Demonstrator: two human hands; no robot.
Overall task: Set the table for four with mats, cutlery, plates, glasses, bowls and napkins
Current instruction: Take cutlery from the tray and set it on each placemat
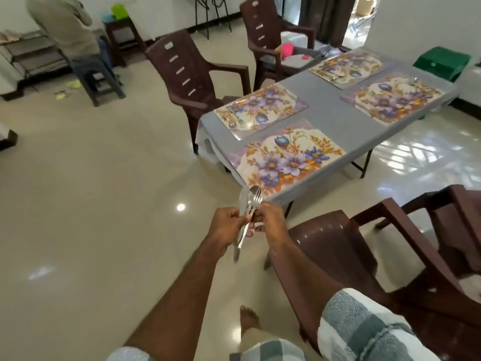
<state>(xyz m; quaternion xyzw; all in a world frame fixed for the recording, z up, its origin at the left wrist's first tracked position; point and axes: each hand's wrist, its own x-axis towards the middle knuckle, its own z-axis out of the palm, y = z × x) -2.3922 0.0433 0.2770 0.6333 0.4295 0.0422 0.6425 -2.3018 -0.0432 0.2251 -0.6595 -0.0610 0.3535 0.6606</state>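
Note:
I stand on the floor just short of the grey table (328,118). My left hand (225,227) grips a bundle of steel cutlery (247,209): a knife, a spoon and a fork, heads up. My right hand (269,220) pinches the same bundle from the right. Four floral mats lie on the table. The nearest mat (286,157) is bare. The mat behind it (260,109) carries cutlery at its left end. The far left mat (346,67) and the far right mat (393,99) each show some cutlery too.
Brown plastic chairs stand around the table: one at my right (364,246), two on the far side (192,82) (270,37). The farthest chair holds a tray with a pink object (287,49). A person (67,27) sits at the back left. A green bin (442,62) stands at the right.

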